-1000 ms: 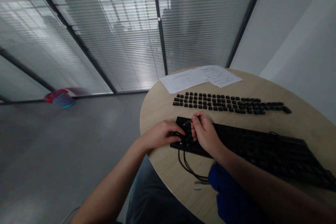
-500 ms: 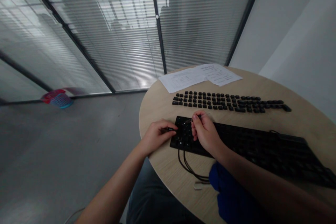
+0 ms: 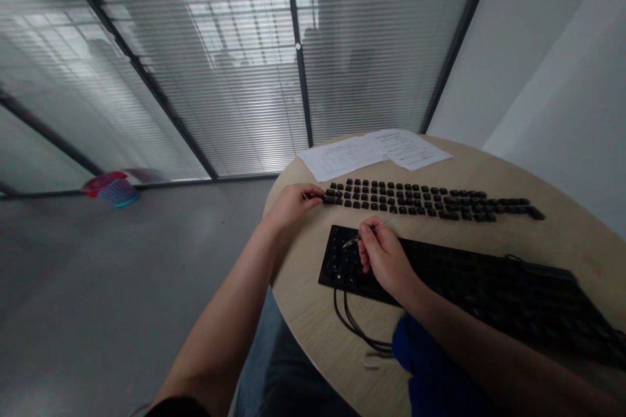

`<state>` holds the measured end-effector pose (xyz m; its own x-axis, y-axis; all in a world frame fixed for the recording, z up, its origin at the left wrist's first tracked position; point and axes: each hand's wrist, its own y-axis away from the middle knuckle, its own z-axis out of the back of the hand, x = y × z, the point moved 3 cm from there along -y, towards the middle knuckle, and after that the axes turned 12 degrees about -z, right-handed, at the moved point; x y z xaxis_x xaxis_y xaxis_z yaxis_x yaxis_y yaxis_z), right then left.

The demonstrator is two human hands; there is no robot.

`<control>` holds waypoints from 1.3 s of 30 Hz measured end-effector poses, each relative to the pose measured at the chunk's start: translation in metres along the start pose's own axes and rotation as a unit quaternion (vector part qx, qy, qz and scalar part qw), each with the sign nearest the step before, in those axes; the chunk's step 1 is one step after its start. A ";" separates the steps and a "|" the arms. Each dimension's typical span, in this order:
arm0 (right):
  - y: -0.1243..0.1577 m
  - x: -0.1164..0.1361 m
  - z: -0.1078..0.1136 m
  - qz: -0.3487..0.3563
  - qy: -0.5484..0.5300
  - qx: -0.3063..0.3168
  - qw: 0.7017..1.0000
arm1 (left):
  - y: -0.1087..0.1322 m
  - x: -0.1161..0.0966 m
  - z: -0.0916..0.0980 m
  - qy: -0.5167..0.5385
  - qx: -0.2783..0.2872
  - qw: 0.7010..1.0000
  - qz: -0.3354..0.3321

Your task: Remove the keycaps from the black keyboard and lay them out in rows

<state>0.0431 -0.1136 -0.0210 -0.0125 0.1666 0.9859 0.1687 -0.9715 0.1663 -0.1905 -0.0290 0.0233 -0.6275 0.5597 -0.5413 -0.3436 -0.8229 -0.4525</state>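
My left hand (image 3: 292, 206) reaches to the left end of the rows of loose black keycaps (image 3: 374, 198). Its thumb and fingers are pinched on a small black keycap (image 3: 313, 195), partly covered by the fingertips. Over the left part of the black keyboard (image 3: 440, 257), my right hand (image 3: 384, 253) is closed round a slim pointed tool (image 3: 351, 242). The tool's metal tip points down and left at the keys; its exact kind is unclear. Bare switch spots show at the keyboard's left end, where a few keys are still fitted.
Printed papers (image 3: 376, 151) lie at the far side of the round wooden table (image 3: 298, 273). Black cables (image 3: 348, 319) loop over the near edge beside a blue cloth-like item (image 3: 430, 365). A red and blue basket (image 3: 117, 191) stands on the floor at left, by the glass partition.
My left hand has moved from the keyboard's left edge up to the left end of the keycap rows. My right hand stays over the keyboard with the tool. The view has tilted slightly.
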 end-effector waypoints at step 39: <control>0.004 0.002 -0.002 -0.025 0.027 0.021 0.999 | 0.014 0.010 -0.028 0.050 0.030 0.998 0.033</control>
<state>0.0420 -0.1171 -0.0184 -0.0754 0.2039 0.9761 0.2082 -0.9541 0.2154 -0.1821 -0.0319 -0.0082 -0.5791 0.5083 -0.6374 -0.3461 -0.8612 -0.3723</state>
